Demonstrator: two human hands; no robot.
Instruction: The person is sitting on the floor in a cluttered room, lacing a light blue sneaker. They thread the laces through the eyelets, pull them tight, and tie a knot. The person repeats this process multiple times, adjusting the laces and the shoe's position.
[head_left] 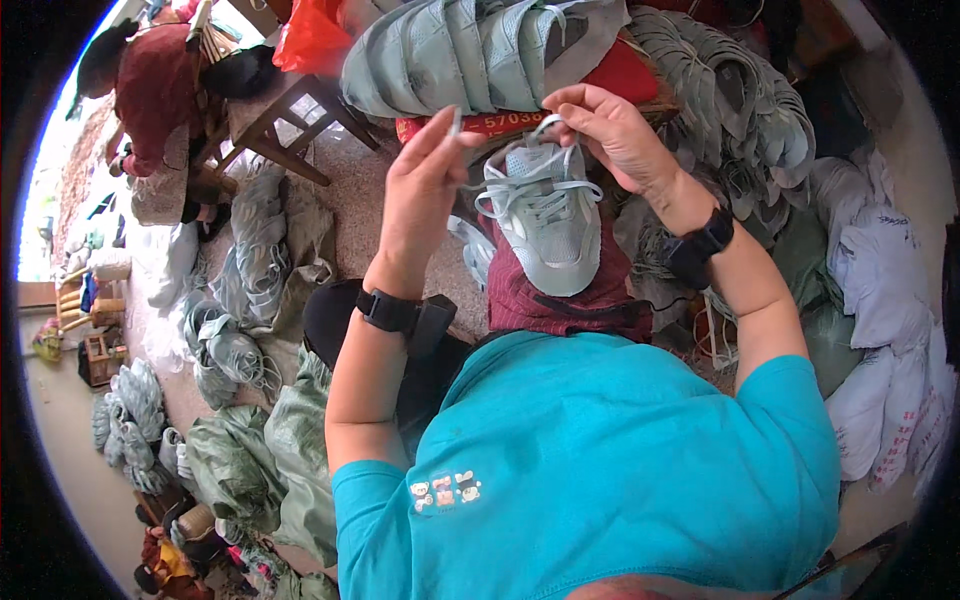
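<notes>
A pale grey-green sneaker upper (550,250) rests on dark red patterned fabric over my lap, its toe pointing toward me. Its light shoelace (545,187) is threaded through the eyelets, with loops standing out at both sides. Left of the upper, my left hand (425,175) is raised, thumb and fingers pinched around one length of the lace. My right hand (612,138) is above the upper's far right side, pinching another length of lace between thumb and forefinger. Both wrists wear black straps.
Just beyond my hands, a row of nested uppers (450,60) lies on a red-covered surface (620,80). More bundled uppers (740,90) are piled at right, above white sacks (885,300). A wooden stool (285,120) and a seated person (155,90) are at far left; green sacks (235,455) lie lower left.
</notes>
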